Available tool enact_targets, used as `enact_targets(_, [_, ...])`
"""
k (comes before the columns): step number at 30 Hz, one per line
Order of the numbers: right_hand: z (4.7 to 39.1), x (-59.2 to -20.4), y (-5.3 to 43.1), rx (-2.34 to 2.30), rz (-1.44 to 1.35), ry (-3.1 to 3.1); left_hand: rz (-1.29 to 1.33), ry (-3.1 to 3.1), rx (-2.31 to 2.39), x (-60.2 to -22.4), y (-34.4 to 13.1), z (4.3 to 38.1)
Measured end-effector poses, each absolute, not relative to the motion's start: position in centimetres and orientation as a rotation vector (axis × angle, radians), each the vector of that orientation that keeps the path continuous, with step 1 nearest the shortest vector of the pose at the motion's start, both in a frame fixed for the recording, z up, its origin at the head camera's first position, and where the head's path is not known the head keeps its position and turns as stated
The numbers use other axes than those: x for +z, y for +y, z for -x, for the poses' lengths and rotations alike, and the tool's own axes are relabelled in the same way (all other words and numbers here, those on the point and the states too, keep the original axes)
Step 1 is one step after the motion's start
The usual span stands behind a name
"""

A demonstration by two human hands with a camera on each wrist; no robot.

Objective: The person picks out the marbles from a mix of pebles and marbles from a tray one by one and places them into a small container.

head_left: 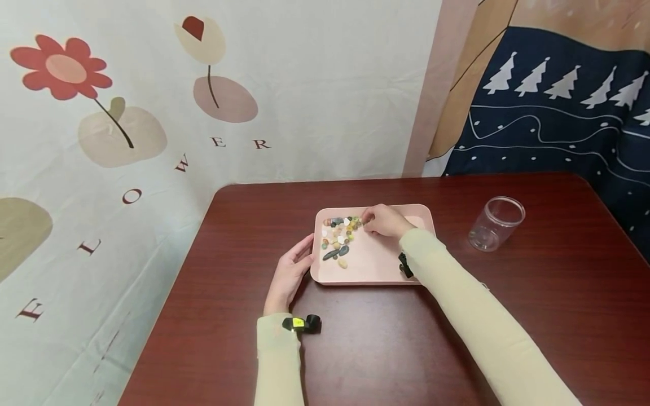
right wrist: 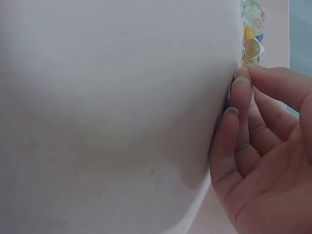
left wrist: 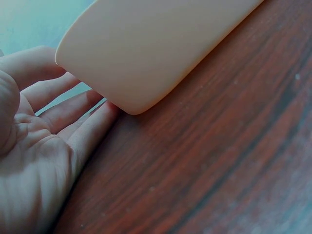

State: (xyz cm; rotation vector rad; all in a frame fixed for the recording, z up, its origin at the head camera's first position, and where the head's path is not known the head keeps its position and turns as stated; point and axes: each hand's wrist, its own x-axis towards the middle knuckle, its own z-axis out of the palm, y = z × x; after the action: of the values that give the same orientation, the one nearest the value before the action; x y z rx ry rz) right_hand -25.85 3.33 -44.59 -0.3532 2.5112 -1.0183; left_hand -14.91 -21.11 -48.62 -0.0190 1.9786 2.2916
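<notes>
A pink tray (head_left: 376,268) lies on the table, with mixed small pebbles (head_left: 344,250) and glass marbles (head_left: 350,228) gathered in its left half. My left hand (head_left: 289,273) rests at the tray's left side, and its extended fingers (left wrist: 73,109) touch the outer wall in the left wrist view. My right hand (head_left: 386,221) reaches over the tray to the right edge of the pile. In the right wrist view its thumb and index fingertips (right wrist: 242,84) pinch together at a small greenish marble (right wrist: 250,61), mostly hidden by them. More marbles (right wrist: 252,48) sit just beyond.
A clear, round glass jar (head_left: 495,224) stands to the right of the tray. The dark red wooden table (head_left: 228,225) reaches back to a printed cloth (head_left: 330,101); a navy cloth with white trees (head_left: 548,124) hangs at the right.
</notes>
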Motion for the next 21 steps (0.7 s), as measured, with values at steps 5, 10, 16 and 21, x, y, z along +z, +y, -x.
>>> enact_targets(5, [25.7, -44.9, 3.4, -0.973, 0.397, 2.579, 0.000, 1.974, 2.294, -48.7, -21.0, 15.0])
enact_targets(10, [25.5, -45.0, 3.3, -0.911, 0.389, 2.638, -0.008, 1.990, 2.287, -48.7, -20.9, 15.0])
enact_targets(16, [25.4, -44.4, 3.4, -0.861, 0.378, 2.653, -0.022, 2.011, 2.288, -48.8, -21.0, 15.0])
enact_targets(21, [25.3, -43.8, 3.9, -0.853, 0.389, 2.635, -0.020, 2.019, 2.286, -48.7, -21.1, 15.0])
